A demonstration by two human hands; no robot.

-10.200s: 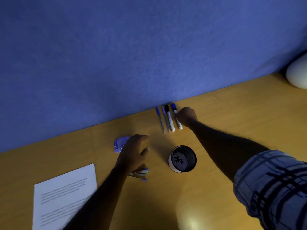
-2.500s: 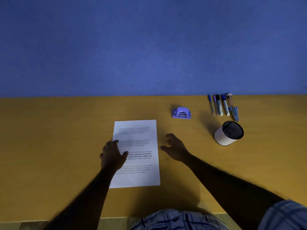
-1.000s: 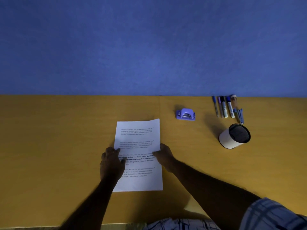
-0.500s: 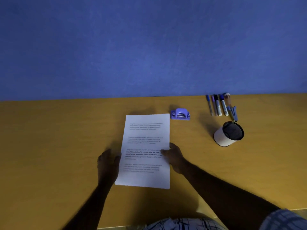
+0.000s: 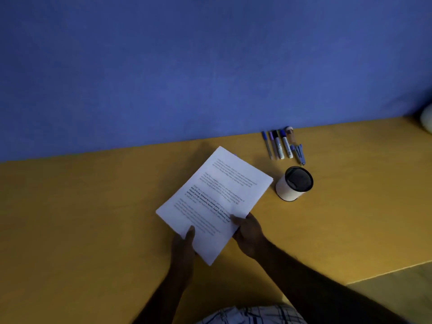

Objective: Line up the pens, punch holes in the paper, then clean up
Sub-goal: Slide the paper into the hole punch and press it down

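The white paper [image 5: 217,199] with printed words is tilted, with its far corner pointing away. The pens [image 5: 279,146] lie side by side in a row by the blue wall.

A person's left hand [image 5: 183,247] and right hand [image 5: 247,231] hold a white printed sheet of paper [image 5: 214,202] by its near edges, thumbs on top, the sheet turned at an angle above the yellow wooden surface [image 5: 81,218]. Beside the sheet's far right corner stands a white cylindrical pen cup with a dark rim [image 5: 294,183]. Behind the cup, a row of blue and black pens and markers [image 5: 279,146] lies side by side near the blue felt partition wall [image 5: 187,66].
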